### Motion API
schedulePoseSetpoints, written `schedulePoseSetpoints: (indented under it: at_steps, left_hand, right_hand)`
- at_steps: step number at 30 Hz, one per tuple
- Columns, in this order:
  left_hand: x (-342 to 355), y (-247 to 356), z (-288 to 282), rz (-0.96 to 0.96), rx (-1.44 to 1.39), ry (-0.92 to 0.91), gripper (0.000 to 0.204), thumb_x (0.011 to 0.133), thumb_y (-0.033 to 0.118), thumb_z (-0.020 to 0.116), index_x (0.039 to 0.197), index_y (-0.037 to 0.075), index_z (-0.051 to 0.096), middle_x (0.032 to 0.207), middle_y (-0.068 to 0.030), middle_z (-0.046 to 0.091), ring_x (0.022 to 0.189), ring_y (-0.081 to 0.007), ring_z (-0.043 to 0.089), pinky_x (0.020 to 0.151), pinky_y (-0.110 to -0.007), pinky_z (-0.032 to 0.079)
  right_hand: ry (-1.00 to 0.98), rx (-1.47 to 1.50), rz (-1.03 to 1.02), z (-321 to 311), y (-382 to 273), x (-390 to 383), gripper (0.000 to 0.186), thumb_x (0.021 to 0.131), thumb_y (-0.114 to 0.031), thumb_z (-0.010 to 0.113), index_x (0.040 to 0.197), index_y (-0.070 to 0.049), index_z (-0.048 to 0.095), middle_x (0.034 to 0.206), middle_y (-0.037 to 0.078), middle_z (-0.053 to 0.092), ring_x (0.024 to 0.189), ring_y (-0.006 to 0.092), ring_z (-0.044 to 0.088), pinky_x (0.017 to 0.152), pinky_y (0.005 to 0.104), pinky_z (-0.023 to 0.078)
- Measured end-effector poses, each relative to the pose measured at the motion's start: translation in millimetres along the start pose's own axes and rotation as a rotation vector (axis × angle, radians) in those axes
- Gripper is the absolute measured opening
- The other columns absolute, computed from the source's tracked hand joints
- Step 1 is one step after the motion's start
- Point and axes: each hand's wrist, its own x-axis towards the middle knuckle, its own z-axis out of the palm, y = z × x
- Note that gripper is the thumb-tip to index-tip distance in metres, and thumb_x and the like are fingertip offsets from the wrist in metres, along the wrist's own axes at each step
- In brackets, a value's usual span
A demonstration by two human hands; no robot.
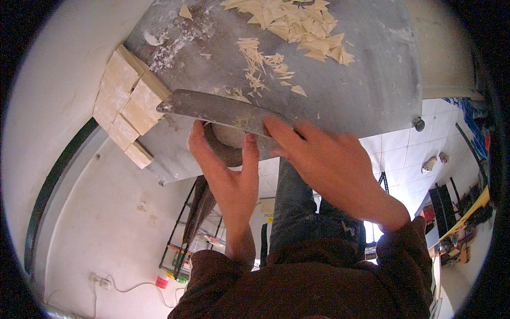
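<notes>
My right hand (pixel 332 165) grips a wide-bladed knife (pixel 207 106), its blade pointing left across the near part of the grey table (pixel 366 90). Small pale scraps cling to the blade. With fingers and thumb apart around its sides, my left hand (pixel 226 178) holds a round, bowl-like thing (pixel 222 152) with a dark rim and a paler middle, just under the blade. Whether the blade touches it I cannot tell. Thin pale dough triangles (pixel 297 24) lie heaped at the far side of the table, with narrow dough slivers (pixel 255 61) nearer the knife.
Stacked floury dough slabs (pixel 130 101) sit at the table's left edge against the wall. White flour (pixel 178 45) is smeared at the far left. Beyond the right edge lies a tiled floor (pixel 396 146); a black rack (pixel 175 247) stands below at left.
</notes>
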Motion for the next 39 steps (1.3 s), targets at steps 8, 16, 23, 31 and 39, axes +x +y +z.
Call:
schedulePoseSetpoints:
  at_steps: [8,16,23,31,39]
  left_hand:
    - [0.7,3.0,0.1,0.023,0.065,0.009,0.074,0.094,0.014,0.073,0.153,-0.007,0.031,0.145,-0.0260,0.041,0.138,-0.0390,0.041,0.118,-0.047,0.028]
    - [5.7,9.5,-3.0,0.055,0.132,-0.021,0.072,0.095,0.014,0.073,0.152,-0.005,0.033,0.146,-0.0249,0.042,0.139,-0.0378,0.040,0.118,-0.047,0.028]
    - [5.2,6.0,-4.9,0.041,0.137,-0.020,0.067,0.097,0.018,0.071,0.151,-0.003,0.037,0.146,-0.0224,0.046,0.138,-0.0354,0.044,0.118,-0.045,0.030]
    - [22.3,-32.7,-17.2,-0.297,-0.683,-0.078,0.071,0.110,0.059,0.030,0.152,0.002,0.044,0.153,-0.0196,0.050,0.145,-0.0310,0.044,0.122,-0.047,0.032]
    - [-11.2,-45.5,-12.1,-0.572,-0.773,0.186,0.072,0.110,0.061,0.022,0.153,0.007,0.043,0.155,-0.0118,0.049,0.145,-0.0309,0.043,0.119,-0.050,0.036]
  right_hand:
    - [-0.035,0.111,0.053,-5.7,1.1,-15.0,0.050,0.100,-0.044,0.059,0.143,-0.019,0.054,0.093,0.007,0.067,0.071,0.0325,0.072,0.058,0.0425,0.058]
    - [0.024,0.066,0.033,12.3,0.5,7.2,0.049,0.101,-0.041,0.059,0.143,-0.017,0.052,0.094,0.010,0.069,0.071,0.0345,0.072,0.057,0.0435,0.058]
    - [-0.072,0.167,0.123,2.3,5.2,-4.8,0.045,0.102,-0.036,0.061,0.141,-0.015,0.052,0.099,0.014,0.070,0.077,0.0367,0.073,0.062,0.0465,0.058]
    - [0.035,0.463,0.284,16.5,4.5,-32.0,0.043,0.103,-0.034,0.061,0.139,-0.012,0.052,0.111,0.019,0.072,0.090,0.0412,0.072,0.070,0.0494,0.059]
    - [-0.068,0.441,0.167,37.1,6.8,-24.9,0.043,0.101,-0.029,0.065,0.138,-0.011,0.054,0.112,0.018,0.073,0.090,0.0411,0.072,0.071,0.0487,0.059]
